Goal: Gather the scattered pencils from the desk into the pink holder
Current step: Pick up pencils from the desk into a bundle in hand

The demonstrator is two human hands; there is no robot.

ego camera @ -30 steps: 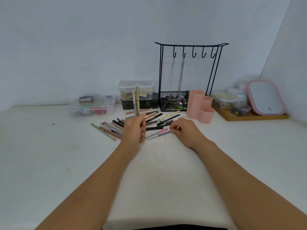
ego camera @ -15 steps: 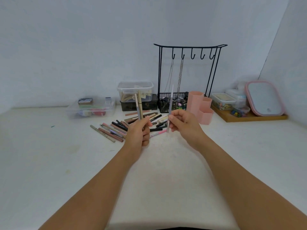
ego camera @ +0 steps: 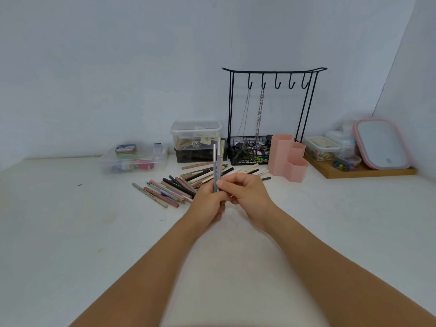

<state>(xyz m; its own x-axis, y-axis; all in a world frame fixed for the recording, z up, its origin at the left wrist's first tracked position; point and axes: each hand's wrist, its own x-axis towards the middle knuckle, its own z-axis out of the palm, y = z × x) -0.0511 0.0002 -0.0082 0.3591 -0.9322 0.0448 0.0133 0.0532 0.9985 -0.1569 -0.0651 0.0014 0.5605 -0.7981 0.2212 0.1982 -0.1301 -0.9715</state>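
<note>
The holder [ego camera: 288, 158] is pale pink, standing on a white desk [ego camera: 70, 232]. Left of the holder, the scattered pencils [ego camera: 188, 182] are black, cream, dusty pink, brown, grey-green and lilac. The upright pencils [ego camera: 217, 161] left of the holder are grey. Behind the holder, the hook rack [ego camera: 273, 72] is black wire. Right of the holder, a wooden tray [ego camera: 368, 172] is tan and a mirror [ego camera: 382, 143] is pink-rimmed.
</note>
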